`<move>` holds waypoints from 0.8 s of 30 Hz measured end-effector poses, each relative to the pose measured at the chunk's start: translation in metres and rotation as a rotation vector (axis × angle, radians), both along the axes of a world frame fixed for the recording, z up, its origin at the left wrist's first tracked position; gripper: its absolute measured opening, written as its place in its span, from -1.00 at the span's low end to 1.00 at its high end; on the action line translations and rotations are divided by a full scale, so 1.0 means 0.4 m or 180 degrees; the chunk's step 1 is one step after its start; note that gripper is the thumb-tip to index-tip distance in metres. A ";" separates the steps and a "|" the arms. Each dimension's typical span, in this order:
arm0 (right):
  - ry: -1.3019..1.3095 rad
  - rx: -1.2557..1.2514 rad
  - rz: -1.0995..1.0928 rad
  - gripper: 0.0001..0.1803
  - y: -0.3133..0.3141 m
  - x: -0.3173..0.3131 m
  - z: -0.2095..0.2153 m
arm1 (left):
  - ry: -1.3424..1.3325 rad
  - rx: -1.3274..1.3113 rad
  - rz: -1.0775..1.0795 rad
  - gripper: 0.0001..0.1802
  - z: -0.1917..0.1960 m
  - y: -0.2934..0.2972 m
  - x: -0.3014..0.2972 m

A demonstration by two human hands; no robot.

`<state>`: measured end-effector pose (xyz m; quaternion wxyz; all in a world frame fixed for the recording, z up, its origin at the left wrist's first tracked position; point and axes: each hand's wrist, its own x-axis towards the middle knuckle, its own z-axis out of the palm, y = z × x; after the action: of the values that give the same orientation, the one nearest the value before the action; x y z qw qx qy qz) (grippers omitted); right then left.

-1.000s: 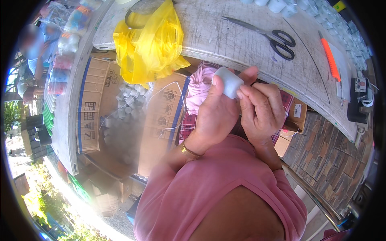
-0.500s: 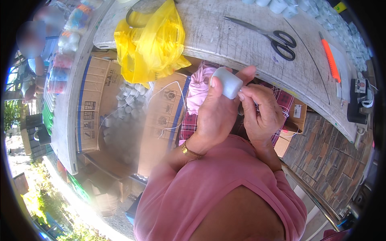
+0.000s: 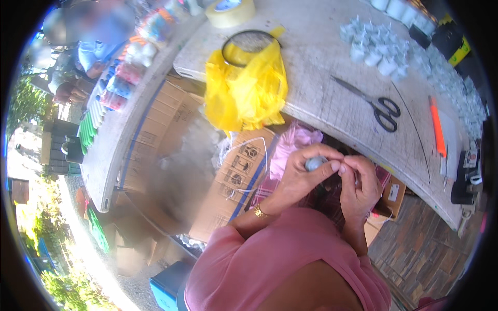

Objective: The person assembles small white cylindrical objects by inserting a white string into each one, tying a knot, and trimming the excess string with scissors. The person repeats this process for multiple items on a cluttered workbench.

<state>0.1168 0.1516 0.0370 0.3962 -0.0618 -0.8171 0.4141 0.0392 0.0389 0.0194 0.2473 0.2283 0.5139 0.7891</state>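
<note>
Above my lap, my left hand (image 3: 296,179) is closed round a small whitish candle (image 3: 314,164), with only part of its rounded side showing between thumb and fingers. My right hand (image 3: 360,184) is closed in a pinch at the tip of my left thumb and forefinger. Whatever thin thing lies in that pinch, perhaps a wick, is too small to make out. Beyond my hands, many similar candles (image 3: 373,46) with thin upright wicks stand on the worn white table (image 3: 311,62). Black-handled scissors (image 3: 363,95) lie nearer on it.
A yellow plastic bag (image 3: 249,93) hangs over the table edge, near a tape roll (image 3: 231,18). An orange cutter (image 3: 437,127) and a black cord (image 3: 415,124) lie at right. Below left stands an open cardboard box (image 3: 238,173). A pink cloth (image 3: 293,142) lies beside my hands. Another person (image 3: 98,54) is far left.
The candle has turned in my left hand and is now mostly covered by its fingers. My right hand's pinch has moved to my left fingertips. The whole view has shifted.
</note>
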 end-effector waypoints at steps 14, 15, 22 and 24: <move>0.0015 -0.0972 0.0433 -0.84 0.035 0.045 -0.023 | 0.1387 -0.0076 0.0093 -0.91 0.003 0.014 -0.014; -0.0037 -0.0805 0.0441 -0.84 0.035 0.050 -0.013 | 0.1398 -0.0055 0.0105 -0.92 -0.003 0.016 -0.010; -0.0016 0.0007 0.0403 -0.75 0.040 0.046 0.016 | 0.1581 -0.0350 -0.0065 -0.93 0.005 0.007 -0.024; 0.0104 0.0249 0.0265 -0.74 0.040 0.042 0.013 | 0.1719 -0.0413 0.0054 -0.92 0.009 0.012 -0.022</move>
<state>0.1334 0.1675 0.0423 0.3940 -0.0055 -0.8280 0.3989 0.0302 0.0438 0.0232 0.1088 0.4097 0.6126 0.6671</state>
